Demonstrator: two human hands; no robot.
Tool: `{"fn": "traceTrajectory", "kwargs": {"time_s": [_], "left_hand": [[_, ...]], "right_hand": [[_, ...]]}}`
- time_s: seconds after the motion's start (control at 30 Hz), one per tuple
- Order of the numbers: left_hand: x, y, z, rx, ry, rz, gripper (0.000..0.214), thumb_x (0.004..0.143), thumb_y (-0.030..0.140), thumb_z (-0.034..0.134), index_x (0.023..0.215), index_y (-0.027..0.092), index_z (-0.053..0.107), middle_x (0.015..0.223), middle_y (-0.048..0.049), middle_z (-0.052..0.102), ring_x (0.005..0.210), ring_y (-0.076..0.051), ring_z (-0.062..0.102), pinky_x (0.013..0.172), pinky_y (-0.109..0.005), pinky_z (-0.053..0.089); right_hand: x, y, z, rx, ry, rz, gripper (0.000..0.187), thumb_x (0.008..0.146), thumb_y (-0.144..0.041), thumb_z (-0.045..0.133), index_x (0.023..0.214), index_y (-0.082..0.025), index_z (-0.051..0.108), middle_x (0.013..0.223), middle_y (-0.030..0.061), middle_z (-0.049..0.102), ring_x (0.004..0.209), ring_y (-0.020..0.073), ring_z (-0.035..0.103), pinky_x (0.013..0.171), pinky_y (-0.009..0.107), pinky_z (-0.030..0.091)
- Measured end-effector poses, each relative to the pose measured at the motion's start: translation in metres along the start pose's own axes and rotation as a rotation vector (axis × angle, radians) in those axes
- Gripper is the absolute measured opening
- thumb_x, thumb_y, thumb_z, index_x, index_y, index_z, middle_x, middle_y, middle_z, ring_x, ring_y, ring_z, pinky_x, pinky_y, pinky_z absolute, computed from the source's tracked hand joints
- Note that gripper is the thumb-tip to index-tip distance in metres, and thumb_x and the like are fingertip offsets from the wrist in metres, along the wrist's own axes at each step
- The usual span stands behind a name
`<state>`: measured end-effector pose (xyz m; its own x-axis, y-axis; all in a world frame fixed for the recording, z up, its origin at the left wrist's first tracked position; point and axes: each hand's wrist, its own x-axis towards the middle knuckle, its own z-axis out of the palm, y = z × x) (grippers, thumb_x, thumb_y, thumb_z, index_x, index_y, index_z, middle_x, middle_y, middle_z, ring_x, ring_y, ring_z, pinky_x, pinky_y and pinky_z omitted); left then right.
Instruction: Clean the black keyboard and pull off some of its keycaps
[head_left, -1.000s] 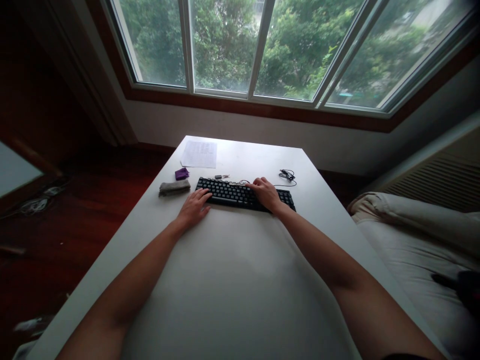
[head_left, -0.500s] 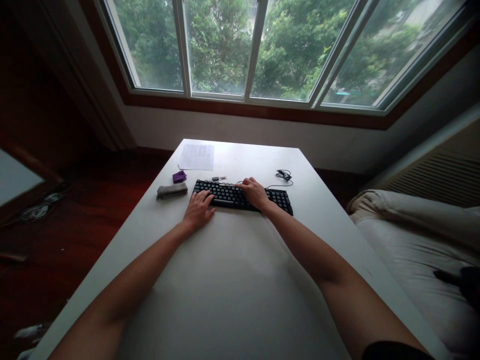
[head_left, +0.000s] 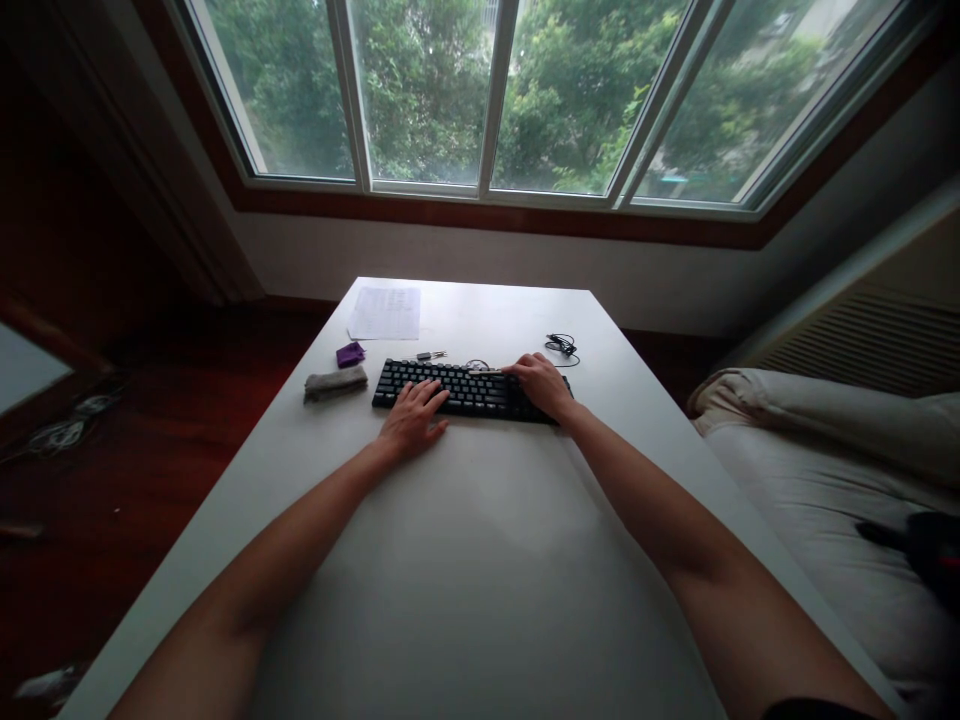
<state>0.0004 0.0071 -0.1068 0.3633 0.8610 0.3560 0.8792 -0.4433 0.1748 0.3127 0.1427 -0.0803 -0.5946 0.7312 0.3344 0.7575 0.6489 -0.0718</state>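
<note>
Left hand [head_left: 412, 418] flat with fingers spread, right hand [head_left: 544, 384] curled, I have both on the keyboard [head_left: 481, 398]; I can't make out whether the right grips the thin pale strip [head_left: 484, 372] at its fingertips. The keyboard lies on the white table [head_left: 480, 520] under my fingers, its long axis running left to right, my left hand on the near left part, my right nearer the far edge. It looks black and slim, with rows of small keys
</note>
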Motion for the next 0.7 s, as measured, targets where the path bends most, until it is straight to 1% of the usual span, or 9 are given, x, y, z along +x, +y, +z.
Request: {"fn": "traceTrajectory", "kwargs": {"time_s": [0.07,0.13,0.3,0.47,0.57,0.7], "left_hand": [[0.000,0.000,0.000,0.001,-0.003,0.000,0.061,0.093,0.044,0.057,0.149,0.023,0.049,0.161,-0.0105,0.039,0.150,-0.030,0.030,0.126,-0.054,0.017],[0.000,0.000,0.000,0.000,-0.004,-0.004,0.060,0.093,0.044,0.057,0.149,0.023,0.049,0.161,-0.0100,0.038,0.151,-0.030,0.030,0.126,-0.054,0.018],[0.001,0.000,-0.001,-0.010,-0.006,-0.015,0.059,0.094,0.042,0.057,0.149,0.025,0.049,0.161,-0.0087,0.038,0.151,-0.029,0.030,0.126,-0.054,0.018],[-0.002,0.000,-0.004,-0.023,0.015,-0.017,0.053,0.096,0.041,0.054,0.146,0.025,0.052,0.161,-0.0091,0.038,0.151,-0.028,0.030,0.126,-0.053,0.020],[-0.005,0.000,-0.007,-0.016,0.034,-0.049,0.050,0.097,0.040,0.053,0.144,0.026,0.054,0.160,-0.0090,0.040,0.150,-0.029,0.031,0.126,-0.055,0.021],[-0.006,0.002,-0.009,-0.010,0.031,-0.064,0.049,0.096,0.039,0.054,0.144,0.027,0.055,0.158,-0.0080,0.043,0.149,-0.029,0.034,0.125,-0.055,0.021]], "right_hand": [[-0.001,0.000,0.002,0.027,0.008,0.016,0.042,0.095,-0.009,0.052,0.124,-0.029,0.074,0.108,0.0090,0.066,0.103,0.0249,0.052,0.091,0.036,0.045],[0.002,-0.005,0.006,0.055,0.009,0.019,0.043,0.095,-0.009,0.053,0.127,-0.030,0.072,0.109,0.0084,0.066,0.102,0.0242,0.052,0.091,0.035,0.046],[0.020,-0.030,0.013,0.065,0.002,-0.023,0.043,0.096,-0.010,0.051,0.129,-0.029,0.071,0.109,0.0083,0.066,0.103,0.0229,0.052,0.092,0.033,0.045],[0.034,-0.051,0.015,0.024,-0.012,-0.027,0.043,0.098,-0.010,0.050,0.128,-0.031,0.071,0.111,0.0078,0.065,0.104,0.0226,0.052,0.088,0.031,0.044],[0.033,-0.051,0.012,0.012,-0.016,-0.036,0.044,0.098,-0.010,0.049,0.129,-0.032,0.070,0.113,0.0076,0.065,0.104,0.0223,0.052,0.089,0.031,0.043],[0.017,-0.034,0.004,0.011,-0.022,-0.037,0.046,0.096,-0.007,0.048,0.130,-0.029,0.070,0.116,0.0084,0.066,0.105,0.0234,0.052,0.092,0.033,0.042]]}}
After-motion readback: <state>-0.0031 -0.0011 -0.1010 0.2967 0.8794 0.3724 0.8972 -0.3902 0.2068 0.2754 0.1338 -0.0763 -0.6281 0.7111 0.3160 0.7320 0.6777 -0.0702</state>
